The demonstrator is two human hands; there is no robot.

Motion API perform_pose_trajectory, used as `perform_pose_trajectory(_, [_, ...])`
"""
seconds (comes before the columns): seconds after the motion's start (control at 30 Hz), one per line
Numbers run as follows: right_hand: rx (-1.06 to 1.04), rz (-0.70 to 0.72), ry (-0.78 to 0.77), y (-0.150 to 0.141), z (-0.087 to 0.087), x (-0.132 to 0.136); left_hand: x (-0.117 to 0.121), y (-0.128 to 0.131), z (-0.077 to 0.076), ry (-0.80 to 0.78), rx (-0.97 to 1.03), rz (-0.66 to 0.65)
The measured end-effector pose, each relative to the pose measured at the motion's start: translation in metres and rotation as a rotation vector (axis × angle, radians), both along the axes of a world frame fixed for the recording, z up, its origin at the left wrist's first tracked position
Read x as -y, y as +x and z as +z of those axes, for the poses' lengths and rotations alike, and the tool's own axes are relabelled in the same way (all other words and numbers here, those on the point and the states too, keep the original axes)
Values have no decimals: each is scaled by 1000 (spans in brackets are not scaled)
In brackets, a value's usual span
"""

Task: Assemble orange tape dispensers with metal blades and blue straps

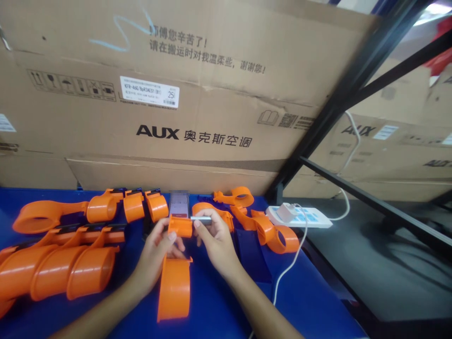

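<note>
My left hand [157,252] is closed on an orange plastic tape dispenser [174,292], gripping its narrow upper end. The wide curved band of the dispenser hangs below the fingers, over the blue table. Between thumb and fingers, my right hand [215,240] pinches a small dark strip with a pale toothed edge, seemingly a blade piece [202,220]. This strip meets the right side of the dispenser's upper end; whether it is seated there I cannot tell. Just behind my hands lies a phone-like object [179,203], its lit face partly covered.
Several orange dispensers with dark ends lie left [92,272] and back left [133,206]. Others, without visible dark ends, lie right [282,239]. A white power strip [300,216] with a plug and cable sits at the right edge. Cardboard boxes [197,99] and a black metal frame [314,125] stand behind.
</note>
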State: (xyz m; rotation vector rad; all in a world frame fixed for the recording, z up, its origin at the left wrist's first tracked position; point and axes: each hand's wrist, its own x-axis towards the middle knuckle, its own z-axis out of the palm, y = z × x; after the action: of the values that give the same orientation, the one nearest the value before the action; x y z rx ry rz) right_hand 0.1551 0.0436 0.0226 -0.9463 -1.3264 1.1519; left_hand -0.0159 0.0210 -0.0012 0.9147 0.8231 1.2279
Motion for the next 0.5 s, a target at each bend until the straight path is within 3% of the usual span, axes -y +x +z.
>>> perform_pose_trajectory(0.27, [-126,177,-26,-4,-3,7,3,2,8,37,13,12])
perform_pose_trajectory(0.5, [-143,283,-46,-3,0,10,1,1,3,51,-16,-3])
